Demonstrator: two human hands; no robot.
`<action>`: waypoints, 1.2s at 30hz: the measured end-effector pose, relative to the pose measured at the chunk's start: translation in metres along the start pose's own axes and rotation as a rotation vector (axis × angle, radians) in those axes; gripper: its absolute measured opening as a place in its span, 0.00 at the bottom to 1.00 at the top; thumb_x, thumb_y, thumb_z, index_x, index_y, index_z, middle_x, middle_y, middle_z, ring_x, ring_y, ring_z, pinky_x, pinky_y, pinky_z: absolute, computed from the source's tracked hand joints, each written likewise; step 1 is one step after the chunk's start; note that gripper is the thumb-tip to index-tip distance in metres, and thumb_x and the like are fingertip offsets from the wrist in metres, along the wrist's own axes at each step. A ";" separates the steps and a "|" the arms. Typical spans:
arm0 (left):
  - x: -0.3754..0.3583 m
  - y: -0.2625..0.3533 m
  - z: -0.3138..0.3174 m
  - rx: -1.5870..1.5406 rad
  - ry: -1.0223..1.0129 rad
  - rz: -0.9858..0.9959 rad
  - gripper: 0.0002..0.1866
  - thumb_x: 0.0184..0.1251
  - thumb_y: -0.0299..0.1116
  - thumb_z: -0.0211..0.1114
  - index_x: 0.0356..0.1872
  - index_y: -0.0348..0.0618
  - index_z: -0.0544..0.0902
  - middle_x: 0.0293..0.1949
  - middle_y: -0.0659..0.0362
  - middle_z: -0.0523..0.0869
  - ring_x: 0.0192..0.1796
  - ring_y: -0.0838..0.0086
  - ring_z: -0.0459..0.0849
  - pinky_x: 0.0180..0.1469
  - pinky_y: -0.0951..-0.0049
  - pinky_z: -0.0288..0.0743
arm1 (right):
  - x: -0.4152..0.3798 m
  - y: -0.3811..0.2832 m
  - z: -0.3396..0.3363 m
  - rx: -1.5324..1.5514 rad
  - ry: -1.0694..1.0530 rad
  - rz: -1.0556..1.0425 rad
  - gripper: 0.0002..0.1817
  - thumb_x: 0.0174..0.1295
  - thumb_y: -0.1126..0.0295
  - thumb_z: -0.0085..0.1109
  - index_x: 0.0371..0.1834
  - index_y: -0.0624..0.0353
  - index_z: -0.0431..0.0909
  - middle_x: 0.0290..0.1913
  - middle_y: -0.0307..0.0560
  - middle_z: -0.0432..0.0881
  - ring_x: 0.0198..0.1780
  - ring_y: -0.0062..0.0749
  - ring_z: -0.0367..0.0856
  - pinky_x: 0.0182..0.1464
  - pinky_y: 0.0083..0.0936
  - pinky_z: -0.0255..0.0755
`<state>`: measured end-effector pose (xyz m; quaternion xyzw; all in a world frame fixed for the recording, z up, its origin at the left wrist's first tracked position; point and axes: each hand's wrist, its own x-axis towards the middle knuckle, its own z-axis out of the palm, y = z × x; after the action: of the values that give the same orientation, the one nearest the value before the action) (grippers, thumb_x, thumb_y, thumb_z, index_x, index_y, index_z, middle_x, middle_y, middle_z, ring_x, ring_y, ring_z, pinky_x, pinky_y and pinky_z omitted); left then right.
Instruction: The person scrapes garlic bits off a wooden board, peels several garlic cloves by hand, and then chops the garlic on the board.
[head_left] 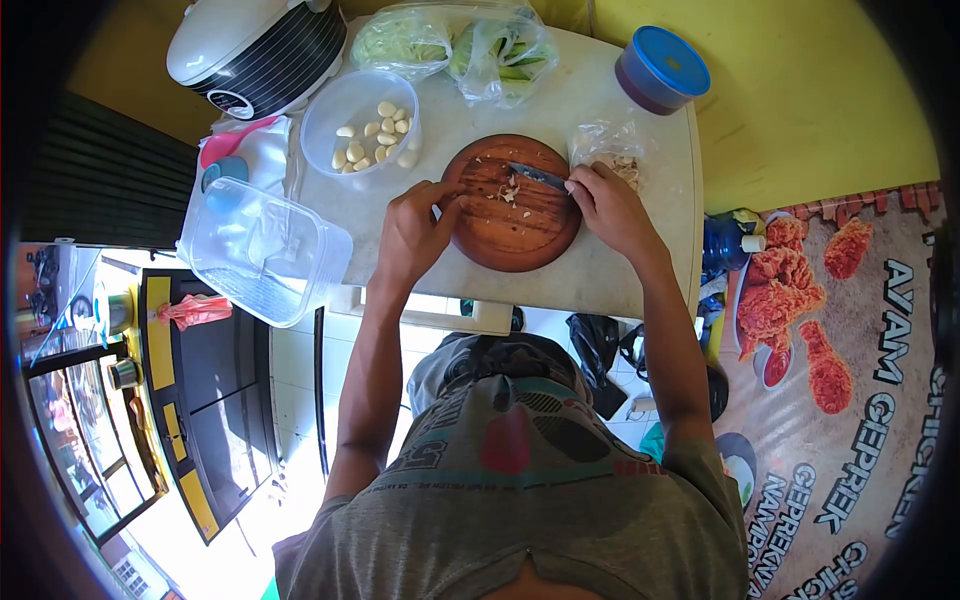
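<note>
A round wooden cutting board (515, 235) lies on the table with pale peel scraps (510, 190) across its middle. My right hand (608, 205) grips a small knife (538, 177) at the board's right edge, its blade pointing left over the wood. At the board's left edge is my left hand (418, 228), its fingers curled and pinched together; anything between them is too small to make out. A clear plastic bowl (318, 130) holding several peeled garlic cloves (387, 125) stands beyond my left hand. Beside my right hand lies a clear bag (605, 140) with dry peelings.
Bags of green vegetables (500, 55) lie at the table's back, near a rice cooker (255, 55). A blue-lidded tub (663, 70) stands at the back right corner. To the left are a clear rectangular container (265, 250) and a pink spoon (230, 143).
</note>
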<state>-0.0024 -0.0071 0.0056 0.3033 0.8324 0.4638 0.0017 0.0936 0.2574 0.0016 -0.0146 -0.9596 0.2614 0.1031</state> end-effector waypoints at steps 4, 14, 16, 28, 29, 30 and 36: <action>0.003 0.004 -0.004 0.003 -0.010 -0.041 0.09 0.61 0.27 0.69 0.41 0.36 0.87 0.32 0.50 0.86 0.26 0.65 0.82 0.31 0.69 0.75 | 0.030 0.004 0.012 -0.027 0.070 0.041 0.07 0.69 0.65 0.55 0.41 0.57 0.74 0.38 0.51 0.78 0.39 0.53 0.80 0.41 0.42 0.74; -0.008 -0.007 -0.009 -0.037 0.025 -0.070 0.09 0.63 0.27 0.69 0.44 0.39 0.88 0.30 0.55 0.87 0.23 0.78 0.74 0.27 0.74 0.70 | 0.036 0.011 0.000 0.054 -0.160 -0.197 0.08 0.66 0.65 0.59 0.42 0.57 0.75 0.39 0.51 0.80 0.39 0.51 0.81 0.41 0.41 0.74; -0.009 -0.009 -0.006 -0.040 0.040 -0.060 0.09 0.63 0.27 0.69 0.44 0.39 0.88 0.30 0.55 0.87 0.23 0.77 0.75 0.28 0.74 0.70 | 0.035 0.012 -0.005 0.100 -0.181 -0.236 0.08 0.66 0.65 0.59 0.41 0.57 0.76 0.41 0.50 0.80 0.39 0.49 0.81 0.41 0.41 0.74; -0.009 -0.011 -0.006 -0.036 0.056 -0.070 0.10 0.63 0.27 0.68 0.44 0.38 0.88 0.31 0.55 0.88 0.24 0.77 0.77 0.29 0.74 0.72 | 0.044 -0.005 0.000 0.095 -0.180 -0.164 0.09 0.64 0.62 0.63 0.36 0.55 0.78 0.37 0.47 0.78 0.39 0.44 0.80 0.41 0.37 0.73; -0.009 -0.012 -0.005 -0.037 0.052 -0.083 0.10 0.63 0.27 0.68 0.45 0.39 0.88 0.30 0.55 0.87 0.25 0.77 0.77 0.29 0.74 0.72 | 0.040 -0.003 -0.004 0.094 -0.181 -0.162 0.09 0.64 0.62 0.63 0.36 0.55 0.78 0.37 0.47 0.78 0.39 0.44 0.80 0.41 0.37 0.73; -0.008 -0.012 -0.004 -0.039 0.051 -0.082 0.10 0.63 0.27 0.68 0.45 0.39 0.88 0.30 0.55 0.87 0.25 0.77 0.77 0.29 0.74 0.72 | 0.036 -0.001 -0.010 0.111 -0.198 -0.176 0.09 0.63 0.63 0.64 0.36 0.56 0.78 0.36 0.47 0.77 0.39 0.44 0.80 0.41 0.37 0.73; -0.002 0.000 0.004 -0.006 0.008 -0.076 0.16 0.63 0.28 0.68 0.53 0.41 0.85 0.30 0.52 0.87 0.25 0.70 0.80 0.32 0.70 0.74 | 0.011 -0.001 -0.007 0.080 0.035 -0.074 0.09 0.63 0.65 0.64 0.34 0.59 0.78 0.33 0.51 0.77 0.37 0.48 0.79 0.39 0.39 0.72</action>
<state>-0.0001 -0.0050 0.0028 0.2699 0.8418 0.4671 0.0169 0.0844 0.2609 0.0104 0.0204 -0.9463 0.2953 0.1299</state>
